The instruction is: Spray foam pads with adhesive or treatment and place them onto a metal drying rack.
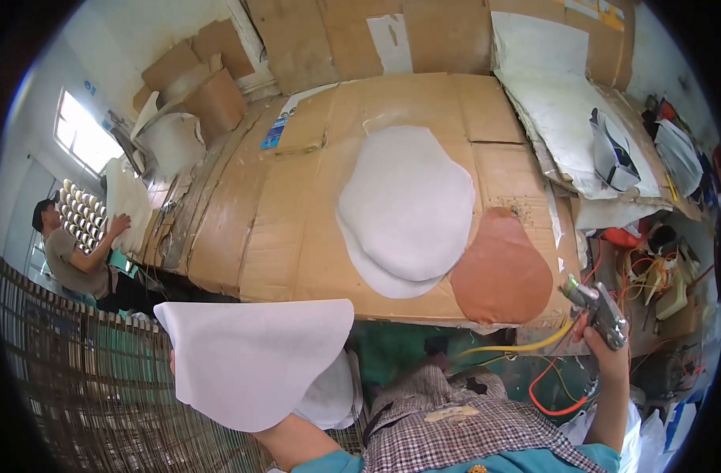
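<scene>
My left hand (173, 361) holds up a wide, pale, flexible sheet (254, 359) with a curved edge. Most of that hand is hidden behind the sheet. On the right, my right hand (598, 340) is closed around a metal spray gun (597, 306), a hose at its base. Several similar pale cut pieces (408, 201) lie stacked on the cardboard-covered table (289, 229) in front of me. Beside the stack, nearer the gun, rests a reddish-brown rounded piece (504, 272).
Yellow (526, 345) and orange hoses (545, 406) loop near my right arm. Another pale piece (329, 398) lies low behind the held sheet, by a slatted screen (76, 363). At far left a person (80, 256) handles pale material. A white-covered stack (569, 110) stands at back right.
</scene>
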`<state>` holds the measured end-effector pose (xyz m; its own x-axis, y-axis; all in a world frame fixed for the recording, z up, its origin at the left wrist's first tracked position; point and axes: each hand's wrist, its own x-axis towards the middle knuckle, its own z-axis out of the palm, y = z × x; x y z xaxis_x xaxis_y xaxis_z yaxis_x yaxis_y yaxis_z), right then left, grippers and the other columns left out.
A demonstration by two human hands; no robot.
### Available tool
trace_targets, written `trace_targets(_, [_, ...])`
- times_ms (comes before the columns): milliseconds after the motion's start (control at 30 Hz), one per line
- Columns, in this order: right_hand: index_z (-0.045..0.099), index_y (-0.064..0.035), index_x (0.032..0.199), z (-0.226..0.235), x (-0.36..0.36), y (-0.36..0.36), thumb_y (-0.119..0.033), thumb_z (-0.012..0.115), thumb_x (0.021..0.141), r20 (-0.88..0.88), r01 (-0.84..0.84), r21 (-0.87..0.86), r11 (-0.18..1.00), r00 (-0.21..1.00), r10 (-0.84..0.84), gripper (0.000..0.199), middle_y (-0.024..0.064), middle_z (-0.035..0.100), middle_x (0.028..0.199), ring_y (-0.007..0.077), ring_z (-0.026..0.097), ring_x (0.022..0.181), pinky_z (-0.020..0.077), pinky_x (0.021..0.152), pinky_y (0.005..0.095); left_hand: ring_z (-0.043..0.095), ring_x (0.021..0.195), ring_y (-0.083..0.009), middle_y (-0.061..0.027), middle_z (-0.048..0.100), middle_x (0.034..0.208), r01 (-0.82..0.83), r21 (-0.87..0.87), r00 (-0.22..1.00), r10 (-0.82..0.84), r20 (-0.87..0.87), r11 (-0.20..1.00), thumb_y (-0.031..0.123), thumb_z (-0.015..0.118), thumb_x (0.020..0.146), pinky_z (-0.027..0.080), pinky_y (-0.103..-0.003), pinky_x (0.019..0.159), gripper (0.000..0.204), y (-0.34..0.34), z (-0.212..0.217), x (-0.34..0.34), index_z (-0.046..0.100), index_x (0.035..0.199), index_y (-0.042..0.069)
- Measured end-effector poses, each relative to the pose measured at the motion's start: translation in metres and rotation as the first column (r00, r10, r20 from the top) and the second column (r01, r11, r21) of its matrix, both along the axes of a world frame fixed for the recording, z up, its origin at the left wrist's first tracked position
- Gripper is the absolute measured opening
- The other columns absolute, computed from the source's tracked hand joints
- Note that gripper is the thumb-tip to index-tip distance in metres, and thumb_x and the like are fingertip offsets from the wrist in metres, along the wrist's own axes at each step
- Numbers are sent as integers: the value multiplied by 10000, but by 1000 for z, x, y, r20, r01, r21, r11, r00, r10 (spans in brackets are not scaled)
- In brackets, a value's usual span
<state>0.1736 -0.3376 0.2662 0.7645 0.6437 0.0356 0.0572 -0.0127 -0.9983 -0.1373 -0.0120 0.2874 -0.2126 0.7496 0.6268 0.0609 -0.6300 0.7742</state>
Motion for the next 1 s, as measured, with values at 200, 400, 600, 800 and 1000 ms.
trace_targets(200, [422,30,1261,-5,-17,-15,-126,679,765,-46,-60,-2,998,997,60,581,61,576,782,135,572,684,485,631,269,567,1023,-253,-172,440,1262,-50,31,993,53,-102,998,364,555,832,542,-378,794,641,-4,-3,8,269,1319,61])
trace_targets(400, [412,29,1269,-7,-20,-29,-127,677,768,41,-91,-30,995,995,92,588,54,582,788,131,573,687,495,635,269,564,1027,-246,-169,448,1247,-70,36,961,77,-264,997,376,534,845,542,-368,794,601,-2,-3,13,301,1304,66])
trace_targets(600, [438,23,1246,6,-19,-46,-103,690,749,-28,98,-53,994,995,-99,571,45,571,783,127,565,684,483,641,266,555,1028,-269,-175,496,1188,-112,66,946,127,-299,991,441,502,825,518,-413,812,618,0,-3,-7,359,1293,63])
trace_targets(800, [460,9,1247,0,-34,-35,-21,651,747,-118,-252,-18,968,961,248,536,55,589,821,119,570,715,489,656,277,551,1030,-281,-173,503,1181,98,-193,995,-98,8,976,459,494,811,505,-430,819,633,4,5,-12,376,1291,63])
trace_targets(1000, [459,14,1228,1,-25,20,-43,644,763,-43,-103,55,993,993,106,503,47,574,815,119,571,704,486,658,267,546,1032,-292,-172,510,1174,355,-355,909,-232,345,865,478,485,797,492,-447,826,650,10,15,-15,392,1288,63])
